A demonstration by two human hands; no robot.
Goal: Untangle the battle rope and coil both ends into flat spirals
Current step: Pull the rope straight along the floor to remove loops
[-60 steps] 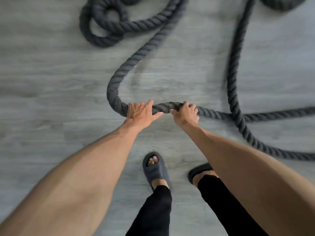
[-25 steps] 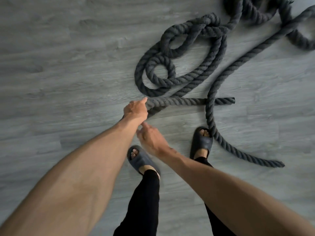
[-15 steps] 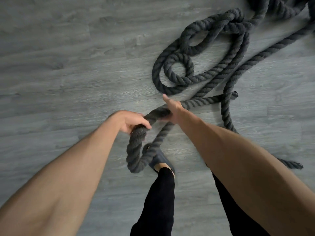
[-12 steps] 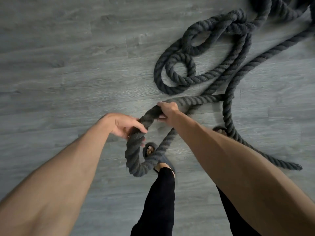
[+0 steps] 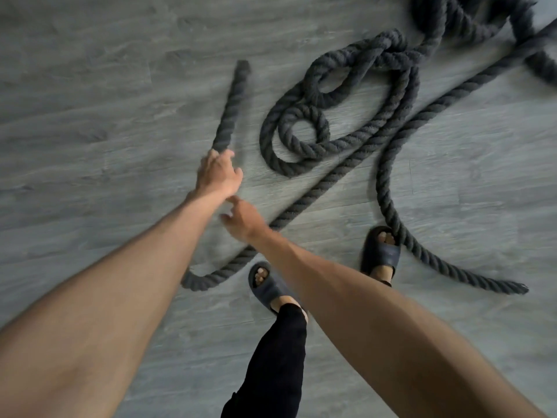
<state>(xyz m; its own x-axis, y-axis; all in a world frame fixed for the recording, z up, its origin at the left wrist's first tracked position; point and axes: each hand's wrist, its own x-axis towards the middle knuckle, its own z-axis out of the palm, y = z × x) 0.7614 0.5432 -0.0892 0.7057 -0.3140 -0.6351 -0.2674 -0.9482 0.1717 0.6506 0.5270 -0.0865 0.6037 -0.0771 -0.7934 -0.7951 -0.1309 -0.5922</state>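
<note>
Near frame centre, left grip (image 5: 218, 173) clasps the heavy-looking, limp battle rope (image 5: 229, 116) below its free end; right grip (image 5: 244, 220) hangs open, empty.

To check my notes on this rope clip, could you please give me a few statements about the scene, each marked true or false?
1. The left hand holds a stretch of the rope. True.
2. The right hand holds the rope too. False: its fingers are loose and hold nothing.
3. One rope end lies loose on the floor, to the right of the right sandal. True.
4. Both ends are already coiled into flat spirals. False: neither is coiled, and a tangle of loops remains.
</note>
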